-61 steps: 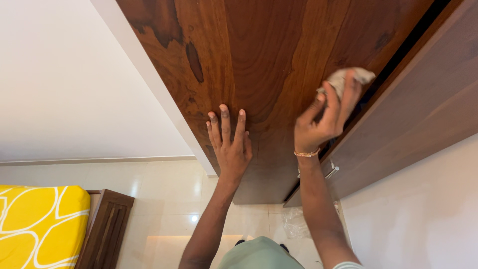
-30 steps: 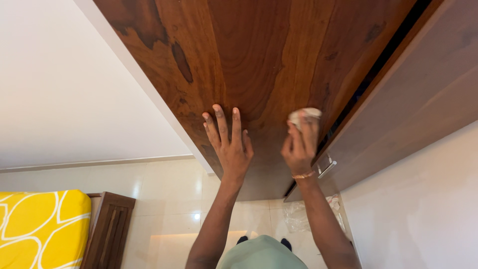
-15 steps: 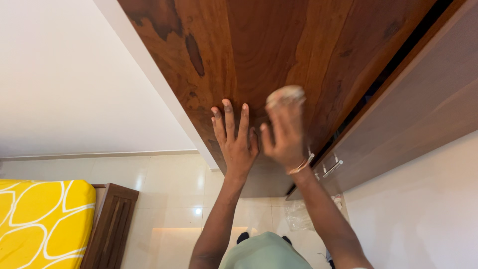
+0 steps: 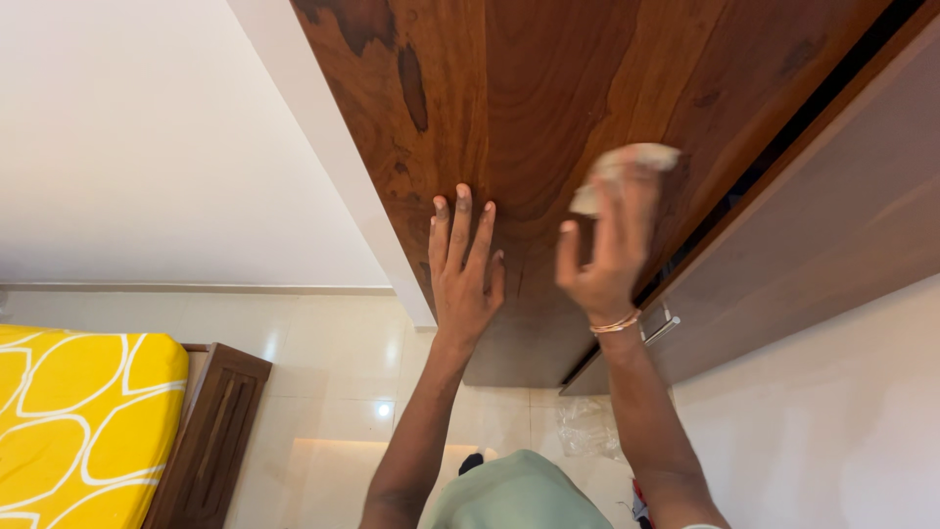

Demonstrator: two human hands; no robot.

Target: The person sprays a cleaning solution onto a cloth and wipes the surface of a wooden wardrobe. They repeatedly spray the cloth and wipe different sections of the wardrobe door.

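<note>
A tall dark wooden cupboard door point(image 4: 548, 88) fills the upper middle of the head view. My left hand point(image 4: 462, 269) lies flat against its lower part, fingers together and pointing up. Just to the right, my right hand point(image 4: 607, 245) presses a crumpled pale cloth point(image 4: 627, 167) onto the wood; it is blurred by motion and wears a thin bangle at the wrist. A second, duller door point(image 4: 832, 225) stands slightly ajar to the right, with a metal handle point(image 4: 661, 328) near my right wrist.
A white wall point(image 4: 147, 147) lies left of the cupboard. A bed with a yellow patterned sheet point(image 4: 78, 421) and wooden frame point(image 4: 211, 441) sits at bottom left on a glossy tiled floor point(image 4: 333, 392). A clear plastic bag point(image 4: 587, 426) lies by the cupboard's foot.
My right hand with the cloth swept down and left across the door, then has moved back up and to the right. My left hand has stayed flat on the wood.
</note>
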